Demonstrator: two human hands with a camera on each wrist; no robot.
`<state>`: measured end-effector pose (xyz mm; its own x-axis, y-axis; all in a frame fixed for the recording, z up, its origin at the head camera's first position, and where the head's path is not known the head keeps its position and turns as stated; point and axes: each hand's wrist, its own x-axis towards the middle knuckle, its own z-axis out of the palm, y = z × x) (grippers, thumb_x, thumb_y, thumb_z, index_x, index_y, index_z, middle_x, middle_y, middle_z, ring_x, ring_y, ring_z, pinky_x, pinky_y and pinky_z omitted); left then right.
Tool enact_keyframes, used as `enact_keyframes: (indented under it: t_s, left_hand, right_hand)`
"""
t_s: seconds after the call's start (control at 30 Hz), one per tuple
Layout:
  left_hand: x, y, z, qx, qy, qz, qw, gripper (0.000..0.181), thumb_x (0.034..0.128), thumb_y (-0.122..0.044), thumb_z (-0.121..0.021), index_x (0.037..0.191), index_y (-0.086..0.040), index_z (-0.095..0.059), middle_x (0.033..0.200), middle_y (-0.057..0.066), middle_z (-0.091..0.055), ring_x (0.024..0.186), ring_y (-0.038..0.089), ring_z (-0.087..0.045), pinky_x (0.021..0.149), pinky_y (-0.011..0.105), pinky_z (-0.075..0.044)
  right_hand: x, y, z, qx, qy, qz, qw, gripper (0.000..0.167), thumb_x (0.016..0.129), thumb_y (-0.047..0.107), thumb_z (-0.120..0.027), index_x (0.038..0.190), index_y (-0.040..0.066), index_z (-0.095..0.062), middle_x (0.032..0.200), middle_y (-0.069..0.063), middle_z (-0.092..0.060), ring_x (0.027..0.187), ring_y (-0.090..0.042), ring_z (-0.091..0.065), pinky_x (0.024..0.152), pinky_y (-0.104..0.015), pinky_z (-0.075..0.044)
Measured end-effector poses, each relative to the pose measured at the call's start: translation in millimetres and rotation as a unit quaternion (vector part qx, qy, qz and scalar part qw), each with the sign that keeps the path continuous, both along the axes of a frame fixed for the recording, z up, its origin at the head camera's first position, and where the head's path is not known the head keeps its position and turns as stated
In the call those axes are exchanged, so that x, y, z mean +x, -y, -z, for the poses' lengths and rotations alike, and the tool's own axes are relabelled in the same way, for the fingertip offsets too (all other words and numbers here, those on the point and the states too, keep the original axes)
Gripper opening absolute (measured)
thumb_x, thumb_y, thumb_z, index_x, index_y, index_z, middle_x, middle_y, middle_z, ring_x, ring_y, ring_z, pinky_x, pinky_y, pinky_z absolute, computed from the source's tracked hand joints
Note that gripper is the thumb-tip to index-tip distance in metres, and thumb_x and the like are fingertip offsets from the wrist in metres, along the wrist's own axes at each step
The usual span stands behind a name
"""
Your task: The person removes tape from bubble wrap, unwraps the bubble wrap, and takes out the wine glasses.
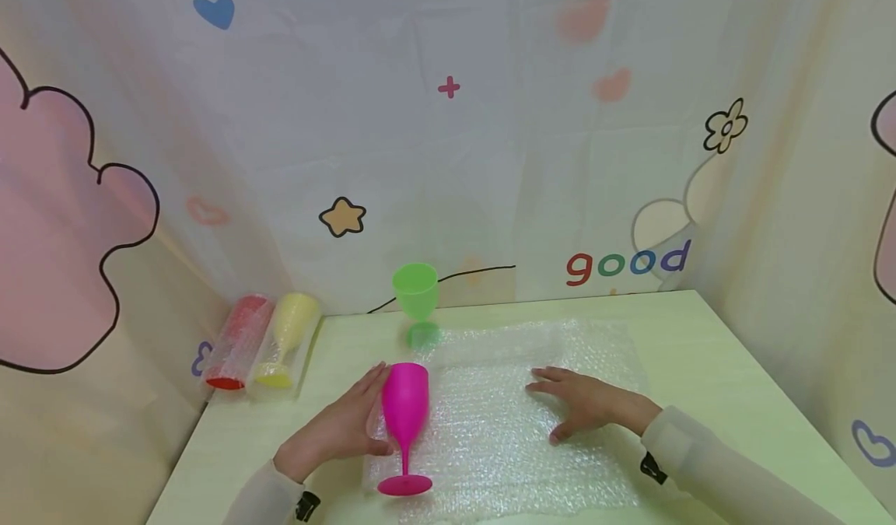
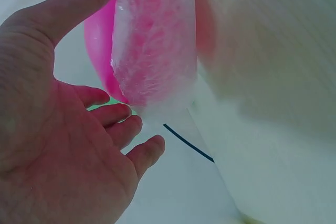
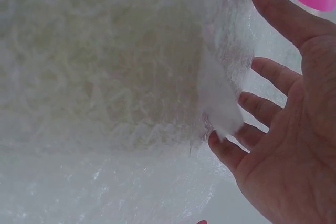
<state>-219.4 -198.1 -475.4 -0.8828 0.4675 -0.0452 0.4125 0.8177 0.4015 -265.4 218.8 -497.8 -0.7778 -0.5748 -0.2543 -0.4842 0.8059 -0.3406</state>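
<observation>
A bright pink goblet (image 1: 406, 404) lies on a sheet of bubble wrap (image 1: 511, 424), its foot towards me and its bowl pointing away. Against the goblet's left side is my left hand (image 1: 343, 420), thumb near the stem and fingers along the bowl. In the left wrist view, a raised flap of bubble wrap (image 2: 157, 45) covers part of the pink bowl, and the left fingers are loosely bent beside it. My right hand (image 1: 588, 400) is over the right half of the sheet with fingers spread; in the right wrist view its fingertips meet the wrap (image 3: 131, 77).
A green goblet (image 1: 416, 288) stands upright behind the sheet. At the table's far left lie a red goblet (image 1: 241, 338) and a yellow goblet (image 1: 290, 327), both in bubble wrap. A printed curtain (image 1: 448, 159) hangs behind the pale table (image 1: 721, 400).
</observation>
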Motion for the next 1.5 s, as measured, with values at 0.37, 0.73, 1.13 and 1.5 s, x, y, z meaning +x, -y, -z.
enact_keyframes:
  t_s: [0.37,0.73,1.13,1.5]
  left_hand:
    - [-3.2,19.2,11.0,-0.011,0.030,-0.024,0.9992,0.121,0.0648,-0.028,-0.091,0.155,0.004,-0.016,0.164,0.020,-0.017,0.152,0.034,-0.018,0.119,0.047,-0.029]
    - [-8.7,31.5,18.2,0.000,0.065,-0.052,0.9965,0.123,0.0643,-0.030,-0.091,0.155,0.003,-0.015,0.164,0.020,-0.015,0.152,0.037,-0.017,0.120,0.051,-0.026]
    - [-4.9,38.3,17.9,0.009,0.060,-0.055,0.9966,0.120,0.0642,-0.031,-0.091,0.153,0.006,-0.019,0.162,0.026,-0.016,0.150,0.043,-0.016,0.118,0.057,-0.025]
    - [18.6,22.0,-14.4,-0.012,-0.045,-0.129,0.9906,0.053,0.0879,-0.036,-0.070,0.129,-0.005,-0.061,0.125,0.011,-0.065,0.112,0.028,-0.064,0.089,0.048,-0.054]
  right_hand:
    - [-1.2,-2.0,2.7,-0.005,-0.002,-0.008,1.0000,0.086,0.073,0.051,-0.080,0.146,0.021,-0.046,0.161,-0.011,-0.031,0.147,-0.039,-0.029,0.112,-0.064,-0.032]
    - [-1.8,-0.4,2.8,0.005,-0.005,-0.007,1.0000,0.086,0.073,0.052,-0.080,0.146,0.022,-0.047,0.161,-0.009,-0.032,0.147,-0.037,-0.030,0.113,-0.061,-0.034]
    - [-3.2,-0.3,4.9,0.005,-0.002,0.002,1.0000,0.085,0.073,0.051,-0.080,0.146,0.023,-0.046,0.161,-0.007,-0.031,0.148,-0.035,-0.029,0.114,-0.060,-0.033]
    - [-2.4,-0.2,5.8,0.007,-0.001,-0.001,1.0000,0.086,0.073,0.051,-0.080,0.146,0.022,-0.046,0.161,-0.008,-0.031,0.149,-0.036,-0.028,0.114,-0.061,-0.032]
